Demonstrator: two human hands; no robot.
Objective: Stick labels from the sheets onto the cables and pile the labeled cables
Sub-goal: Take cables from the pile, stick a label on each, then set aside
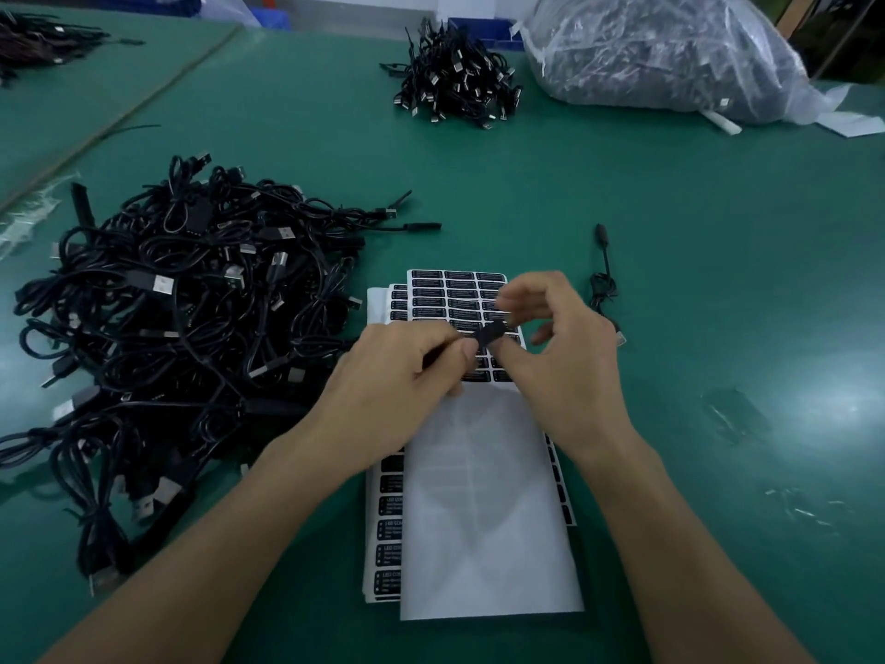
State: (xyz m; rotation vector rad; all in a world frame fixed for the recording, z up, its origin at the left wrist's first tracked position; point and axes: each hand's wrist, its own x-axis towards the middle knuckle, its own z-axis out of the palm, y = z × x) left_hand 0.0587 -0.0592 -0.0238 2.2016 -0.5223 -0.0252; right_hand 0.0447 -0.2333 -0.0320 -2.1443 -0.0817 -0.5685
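Note:
My left hand (407, 371) grips a black cable's small controller block (489, 335) above the label sheets (459, 299). My right hand (560, 342) meets it from the right, thumb and forefinger pinching at the block's end; whether a label is between them is blurred. The top sheet's near half (483, 519) is bare white backing, with black labels left at its far end. A large tangled pile of black USB cables (182, 318) lies to the left. One loose cable (604, 280) lies right of the sheets.
The green table mat (718, 232) spreads all round. A smaller cable heap (455, 83) sits at the far centre. A clear plastic bag full of cables (665, 55) lies far right. More cables (38, 38) rest far left.

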